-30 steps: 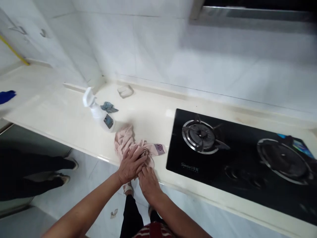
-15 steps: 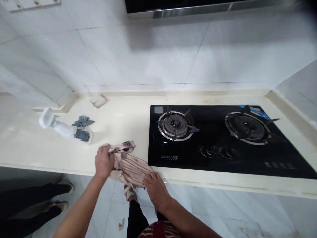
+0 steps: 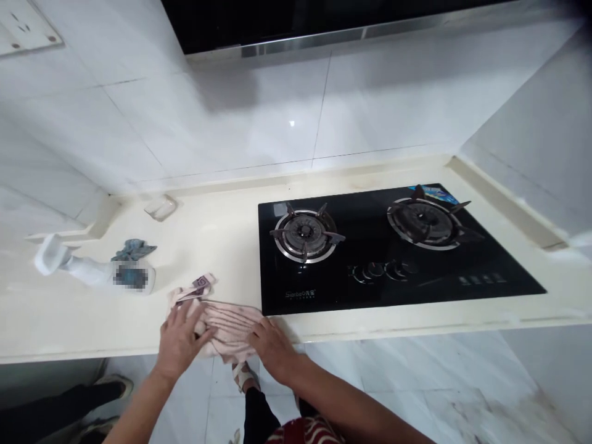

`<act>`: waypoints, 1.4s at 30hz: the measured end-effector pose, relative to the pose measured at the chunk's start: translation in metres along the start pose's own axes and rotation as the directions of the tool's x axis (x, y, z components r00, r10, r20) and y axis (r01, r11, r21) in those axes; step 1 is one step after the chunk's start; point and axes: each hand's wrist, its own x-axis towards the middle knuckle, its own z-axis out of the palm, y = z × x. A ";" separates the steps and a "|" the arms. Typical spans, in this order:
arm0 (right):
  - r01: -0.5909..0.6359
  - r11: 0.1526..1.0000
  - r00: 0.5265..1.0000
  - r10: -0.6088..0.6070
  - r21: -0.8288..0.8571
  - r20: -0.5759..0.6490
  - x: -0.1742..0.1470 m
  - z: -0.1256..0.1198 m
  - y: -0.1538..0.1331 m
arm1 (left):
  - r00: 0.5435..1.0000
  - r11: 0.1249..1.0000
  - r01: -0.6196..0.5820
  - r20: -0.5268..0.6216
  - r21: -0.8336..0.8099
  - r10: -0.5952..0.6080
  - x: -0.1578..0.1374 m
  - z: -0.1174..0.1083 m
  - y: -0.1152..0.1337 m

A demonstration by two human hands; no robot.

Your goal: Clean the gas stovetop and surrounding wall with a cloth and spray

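A pink striped cloth point(image 3: 231, 320) lies partly bunched at the counter's front edge, with one side hanging over. On its left end rests my left hand point(image 3: 179, 342), fingers spread and thumb apart. My right hand point(image 3: 276, 351) has its fingers curled onto the cloth's right edge, close to the stove's front left corner. A pale flap with a dark purple patch point(image 3: 202, 282) sticks out behind my left hand. Left of the cloth, a white spray bottle point(image 3: 90, 271) lies on its side, in front of a crumpled blue-grey rag point(image 3: 133, 249).
A black two-burner gas stove point(image 3: 342, 290) is set into the cream counter point(image 3: 217, 222). Near the back wall lies a small clear-and-white object point(image 3: 160, 208). A range hood point(image 3: 296, 44) hangs above. At lower left, another person's dark-trousered leg point(image 3: 60, 398) shows.
My left hand has loosened from its grip on the bunched cloth and spread its fingers over it. The cloth's left end lies flatter. The view has shifted and tilted.
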 end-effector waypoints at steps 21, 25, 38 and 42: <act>-0.631 0.775 0.717 0.568 -0.030 -0.404 -0.083 -0.071 0.136 | 0.967 0.949 -0.207 -0.194 -0.238 0.162 0.067 0.008 0.100; -0.662 0.740 0.728 0.597 -0.120 -0.337 -0.037 -0.056 0.107 | 0.955 0.888 -0.290 -0.174 -0.356 0.242 0.085 0.016 0.125; -0.782 0.587 0.623 0.746 -0.209 -0.235 -0.013 -0.086 0.207 | 0.955 0.838 -0.297 -0.131 -0.457 0.267 0.083 0.021 0.199; -0.605 0.750 0.791 0.527 -0.267 -0.310 -0.030 -0.050 0.170 | 0.971 0.825 -0.237 -0.109 -0.513 0.211 0.083 0.016 0.182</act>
